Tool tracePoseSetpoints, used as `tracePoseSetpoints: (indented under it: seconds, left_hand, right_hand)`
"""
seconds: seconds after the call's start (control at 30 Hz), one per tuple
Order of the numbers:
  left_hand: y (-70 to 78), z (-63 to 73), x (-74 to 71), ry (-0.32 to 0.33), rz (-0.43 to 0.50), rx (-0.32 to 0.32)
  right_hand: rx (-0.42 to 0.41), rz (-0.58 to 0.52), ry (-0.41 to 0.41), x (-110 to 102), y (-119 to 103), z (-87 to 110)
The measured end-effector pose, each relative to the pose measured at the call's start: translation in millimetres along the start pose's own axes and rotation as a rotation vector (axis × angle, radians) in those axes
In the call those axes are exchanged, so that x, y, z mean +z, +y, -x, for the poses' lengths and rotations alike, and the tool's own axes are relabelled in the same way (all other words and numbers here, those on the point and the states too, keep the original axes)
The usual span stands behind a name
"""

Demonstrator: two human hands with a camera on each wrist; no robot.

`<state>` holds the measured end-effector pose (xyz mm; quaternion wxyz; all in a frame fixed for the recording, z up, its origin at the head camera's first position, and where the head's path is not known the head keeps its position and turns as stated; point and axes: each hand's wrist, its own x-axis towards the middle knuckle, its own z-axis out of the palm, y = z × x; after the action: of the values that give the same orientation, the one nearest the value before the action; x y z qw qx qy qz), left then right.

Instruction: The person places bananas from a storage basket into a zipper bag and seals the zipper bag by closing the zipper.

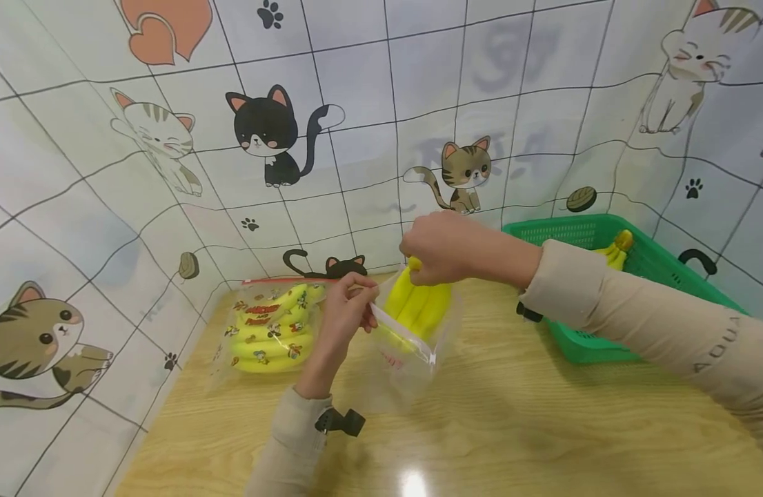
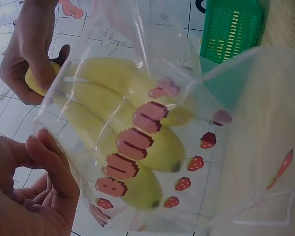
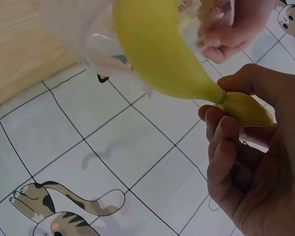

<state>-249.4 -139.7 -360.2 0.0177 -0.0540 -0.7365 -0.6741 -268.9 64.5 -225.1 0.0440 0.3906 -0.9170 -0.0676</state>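
My right hand (image 1: 440,247) grips a bunch of yellow bananas (image 1: 419,307) by its stem. In the right wrist view the stem (image 3: 246,109) lies between the thumb and fingers. Most of the bunch is inside a clear zip bag (image 2: 201,187) printed with red letters and strawberries; the stem end sticks out of its mouth. My left hand (image 1: 347,307) pinches the edge of the bag's mouth between thumb and fingers. To its left a second clear printed bag (image 1: 245,317) lies on the table with bananas (image 1: 272,348) inside and a red zip strip along its top.
A green perforated basket (image 1: 583,352) stands at the right on the wooden table (image 1: 481,428), with another banana bunch (image 1: 619,250) in it, partly hidden by my right sleeve. Behind the table rises a white gridded covering (image 1: 369,159) with cartoon cats.
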Motion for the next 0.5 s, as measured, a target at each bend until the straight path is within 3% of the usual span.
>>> tracePoseSetpoints:
  seconds: [0.5]
  left_hand:
    - [-0.5, 1.7, 2.1, -0.022, 0.049, 0.071]
  right_hand:
    - [-0.054, -0.184, -0.08, 31.9, -7.5, -12.2]
